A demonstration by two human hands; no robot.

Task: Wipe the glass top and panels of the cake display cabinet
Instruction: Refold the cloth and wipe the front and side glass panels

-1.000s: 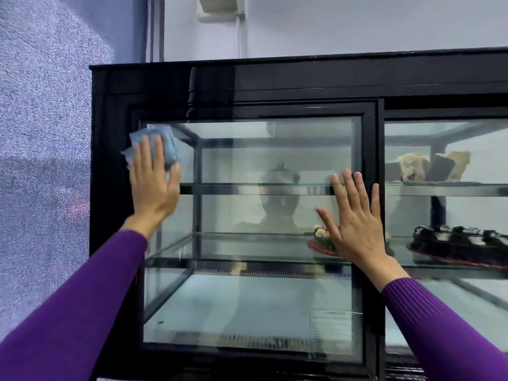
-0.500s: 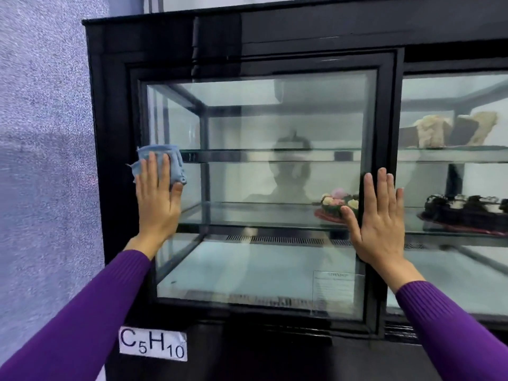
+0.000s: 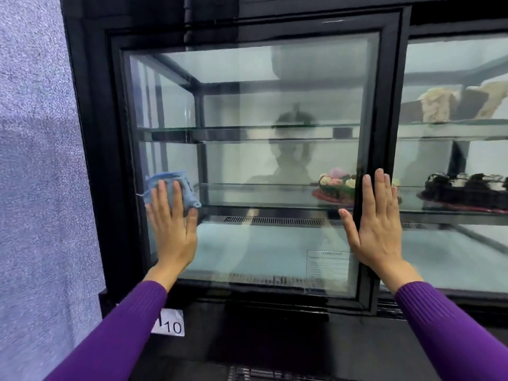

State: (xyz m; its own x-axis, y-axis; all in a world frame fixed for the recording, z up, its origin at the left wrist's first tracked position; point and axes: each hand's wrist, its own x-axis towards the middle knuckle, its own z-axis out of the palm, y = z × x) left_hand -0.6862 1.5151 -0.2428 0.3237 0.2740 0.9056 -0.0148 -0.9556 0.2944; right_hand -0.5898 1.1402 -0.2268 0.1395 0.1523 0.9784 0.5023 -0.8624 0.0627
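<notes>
**Wiping the front glass.** We press a blue cloth (image 3: 189,191) flat against the lower left of the cabinet's glass door panel (image 3: 261,163) with our left hand (image 3: 173,235). Its fingers (image 3: 161,200) are straight and slightly spread over the cloth. Our right hand (image 3: 378,229) lies flat on the black door frame (image 3: 390,105) at the panel's right edge, fingers (image 3: 367,193) straight and close together, thumb on the glass. Behind the panel, a decorated cake (image 3: 334,188) sits on a glass shelf (image 3: 247,195). A dark cake (image 3: 467,191) stands farther right.
</notes>
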